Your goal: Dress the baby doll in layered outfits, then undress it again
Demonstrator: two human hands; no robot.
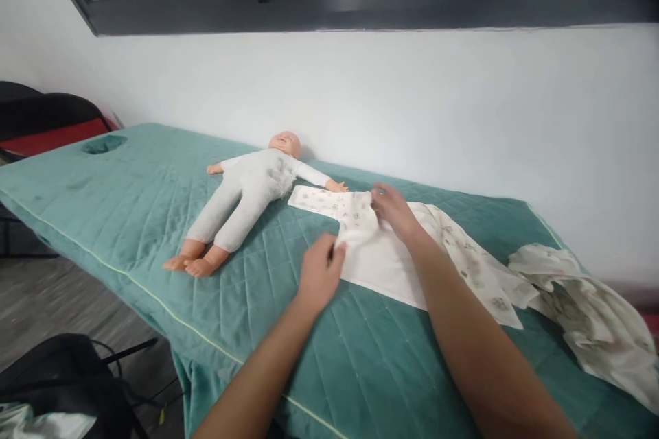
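A small white baby shirt (386, 264) with a printed pattern lies spread open on the green quilted cover, one sleeve stretched toward the left. My left hand (320, 271) pinches the shirt's near edge just below that sleeve. At the shirt's upper edge, near the collar, my right hand (394, 209) has its fingers closed on the fabric. A baby doll (252, 182) with a white cloth body lies on its back left of the shirt. Its outstretched hand rests close to the sleeve's upper edge.
The green quilted cover (128, 219) drapes over a bed with a round hole at its far left. A crumpled cloth (592, 315) lies at the right end. Behind runs a white wall (386, 103). Black chairs stand at the far left (46, 116) and lower left (62, 377).
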